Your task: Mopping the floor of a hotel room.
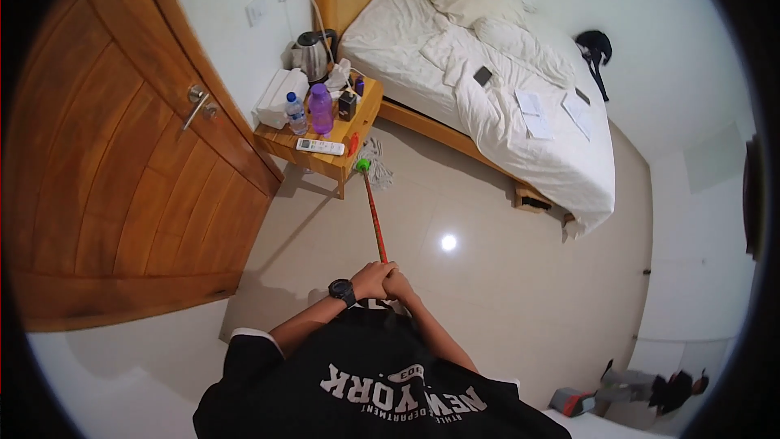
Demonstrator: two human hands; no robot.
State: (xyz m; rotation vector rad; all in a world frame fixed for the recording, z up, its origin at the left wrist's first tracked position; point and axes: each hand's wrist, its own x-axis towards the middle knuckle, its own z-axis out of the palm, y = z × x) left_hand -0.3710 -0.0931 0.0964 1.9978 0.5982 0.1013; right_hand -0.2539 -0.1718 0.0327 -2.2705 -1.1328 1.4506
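Red and thin, the mop handle (374, 223) runs straight away from me across the pale tiled floor (487, 293), and both my hands meet at its near end, close in front of my chest. My left hand (372, 280), with a black watch (342, 290) on the wrist, is curled around the stick, its fingers pressed together in a fist over the top of it. My right hand (399, 284) sits just beside the left one, touching it, and its fingers are folded shut around the same end; the stick itself comes out from between the two fists and I cannot see the part hidden inside them. From my fingers the handle slants up and slightly left to a green cap (363, 165), where the whitish mop head (376, 164) lies on the floor just beside the leg of the wooden bedside table (325, 161). On that table stand a purple bottle (322, 108), a smaller clear bottle (296, 114), a metal kettle (312, 54) and a white remote control (320, 146) lying flat near the front edge. A wooden door (122, 171) fills the left side, and a bed (504, 89) with rumpled white sheets stretches off to the right of the table, well apart from my hands.
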